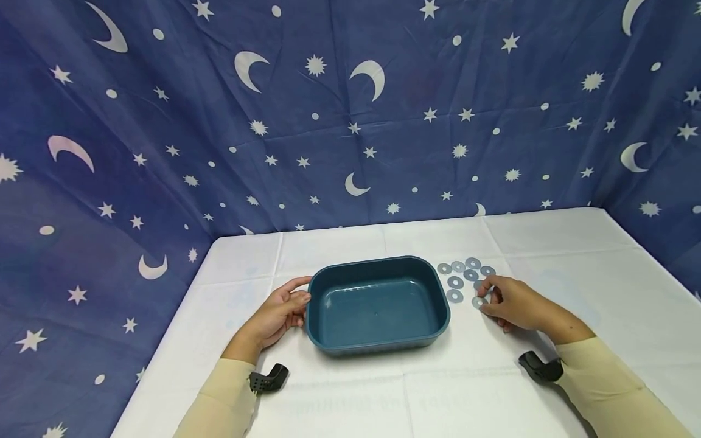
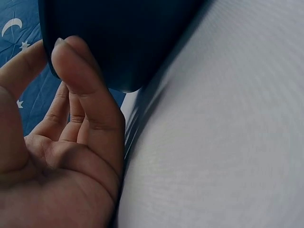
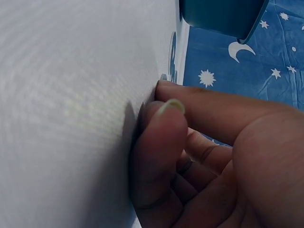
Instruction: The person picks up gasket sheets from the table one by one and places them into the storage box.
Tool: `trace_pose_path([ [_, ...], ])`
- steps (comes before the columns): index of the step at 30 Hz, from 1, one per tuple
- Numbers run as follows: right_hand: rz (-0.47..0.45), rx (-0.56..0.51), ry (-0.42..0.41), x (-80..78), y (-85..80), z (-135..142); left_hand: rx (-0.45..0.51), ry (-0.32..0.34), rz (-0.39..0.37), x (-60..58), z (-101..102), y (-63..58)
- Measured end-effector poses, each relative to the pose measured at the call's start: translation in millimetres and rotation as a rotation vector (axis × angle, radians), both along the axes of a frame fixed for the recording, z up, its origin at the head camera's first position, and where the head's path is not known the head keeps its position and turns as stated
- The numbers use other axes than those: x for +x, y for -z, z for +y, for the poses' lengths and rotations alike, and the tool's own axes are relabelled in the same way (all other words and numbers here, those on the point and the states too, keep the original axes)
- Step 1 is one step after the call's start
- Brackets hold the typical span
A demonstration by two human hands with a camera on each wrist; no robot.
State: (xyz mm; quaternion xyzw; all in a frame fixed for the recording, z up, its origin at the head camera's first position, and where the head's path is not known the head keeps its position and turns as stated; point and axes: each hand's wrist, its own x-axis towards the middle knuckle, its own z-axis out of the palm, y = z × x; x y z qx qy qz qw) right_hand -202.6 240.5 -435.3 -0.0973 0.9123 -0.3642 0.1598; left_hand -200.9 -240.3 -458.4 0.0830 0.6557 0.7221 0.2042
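A dark teal plastic tub [image 1: 378,350] stands on the white-covered table. At its left end, my left hand [image 1: 276,316] touches the rim with the extended index finger and thumb. In the left wrist view, the thumb [image 2: 78,66] overlaps the tub wall [image 2: 118,42], and the other fingers lie behind it. To the right of the tub, my right hand [image 1: 509,301] has its thumb and index finger at opposite edges of a flat grey metal washer [image 1: 476,302]. Several more washers [image 1: 455,282] lie loosely between that hand and the tub.
The white cloth [image 1: 350,389] over the table has fold creases. Blue fabric with moons and stars [image 1: 328,152] hangs behind the table and at its sides. Each wrist carries a black camera mount [image 1: 268,378].
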Motion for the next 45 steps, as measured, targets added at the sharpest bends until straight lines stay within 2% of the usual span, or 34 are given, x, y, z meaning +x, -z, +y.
trace_pose_path([
  [6,-0.003,-0.013,-0.001,-0.6,-1.7,-0.3,-0.003,-0.002,-0.004,0.3,0.1,-0.9],
  [11,0.029,-0.019,-0.008,-1.6,-1.1,-0.4,0.002,-0.005,0.000,0.4,0.7,-1.3],
  [21,0.192,0.031,-0.092,-2.6,-0.3,-2.3,-0.019,-0.019,0.008,-0.3,1.7,-0.9],
  [29,0.166,-0.001,-0.128,-1.1,-2.2,-3.7,-0.034,-0.025,0.006,0.1,2.3,-2.2],
  [35,0.190,-0.032,-0.159,2.1,-7.0,-5.1,-0.043,-0.038,-0.011,0.2,4.2,-3.3],
  [45,0.242,-0.061,-0.161,7.3,-21.2,-9.4,-0.044,-0.050,-0.028,-1.8,5.1,0.1],
])
